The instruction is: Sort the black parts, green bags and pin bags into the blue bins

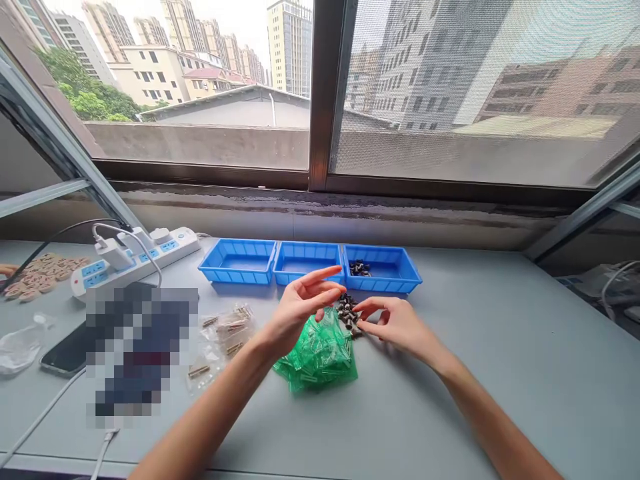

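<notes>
My left hand [310, 303] hovers over a green plastic bag [320, 353], its fingers stretched out and apart, with nothing in them. The bag lies crumpled and seems to hold small clear pieces. Beside its upper right edge is a small pile of dark metal fittings [347, 313]. My right hand [395, 323] reaches to this pile from the right; thumb and forefinger are apart at its edge, and no piece shows clearly between them. More dark fittings [359, 268] lie in the right-hand blue bin [395, 285], behind the pile.
Two more blue bins, the left [240, 275] and the middle [290, 273], stand in the same row. Clear bags of brass-coloured pins [233, 327] lie left of my left forearm. Farther left are a power strip [165, 250], a phone [65, 350], cables and wooden pieces [47, 277].
</notes>
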`<state>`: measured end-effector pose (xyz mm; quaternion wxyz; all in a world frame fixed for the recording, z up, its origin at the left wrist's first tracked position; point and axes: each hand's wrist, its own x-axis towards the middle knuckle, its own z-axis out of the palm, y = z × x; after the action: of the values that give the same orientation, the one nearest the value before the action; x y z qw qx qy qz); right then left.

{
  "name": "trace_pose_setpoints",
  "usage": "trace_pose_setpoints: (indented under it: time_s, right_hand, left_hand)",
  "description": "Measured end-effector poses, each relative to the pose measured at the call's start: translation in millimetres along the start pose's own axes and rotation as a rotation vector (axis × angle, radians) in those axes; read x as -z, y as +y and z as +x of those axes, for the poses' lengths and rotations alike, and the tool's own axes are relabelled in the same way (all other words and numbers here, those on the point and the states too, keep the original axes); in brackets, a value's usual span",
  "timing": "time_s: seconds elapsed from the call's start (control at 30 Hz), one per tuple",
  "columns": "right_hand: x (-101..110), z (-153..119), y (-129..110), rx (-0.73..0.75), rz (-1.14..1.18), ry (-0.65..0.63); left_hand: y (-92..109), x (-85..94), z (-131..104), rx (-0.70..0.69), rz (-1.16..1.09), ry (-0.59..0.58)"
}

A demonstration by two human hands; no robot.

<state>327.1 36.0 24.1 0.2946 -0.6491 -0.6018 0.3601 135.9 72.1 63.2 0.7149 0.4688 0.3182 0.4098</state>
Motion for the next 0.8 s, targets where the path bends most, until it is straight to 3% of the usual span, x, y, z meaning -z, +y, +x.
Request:
trace_pose_setpoints:
  time_s: [0.13, 0.27, 0.53, 0.67, 0.8]
  right_hand:
    - [2, 0, -5, 0.021, 0.055, 0.077]
    - [3, 0, -6, 0.013, 0.225, 0.053]
    - [-1, -2, -13, -0.036, 0.588, 0.094]
    - [-2, -6, -23, -0.1, 0.663, 0.069]
    - [-3, -7, -26, -0.112, 0.669, 0.034]
  left_hand:
    - [1, -0.3, 0, 0.0, 0.005, -0.022]
    - [-2, 0.2, 1, -0.04, 0.118, 0.004]
    - [-7, -3.3, 1, -0.255, 0.556, 0.025]
    - [-12, -2.1, 0, -0.362, 0.677, 0.095]
    - [-13, -0.5, 0, -0.414, 0.736, 0.078]
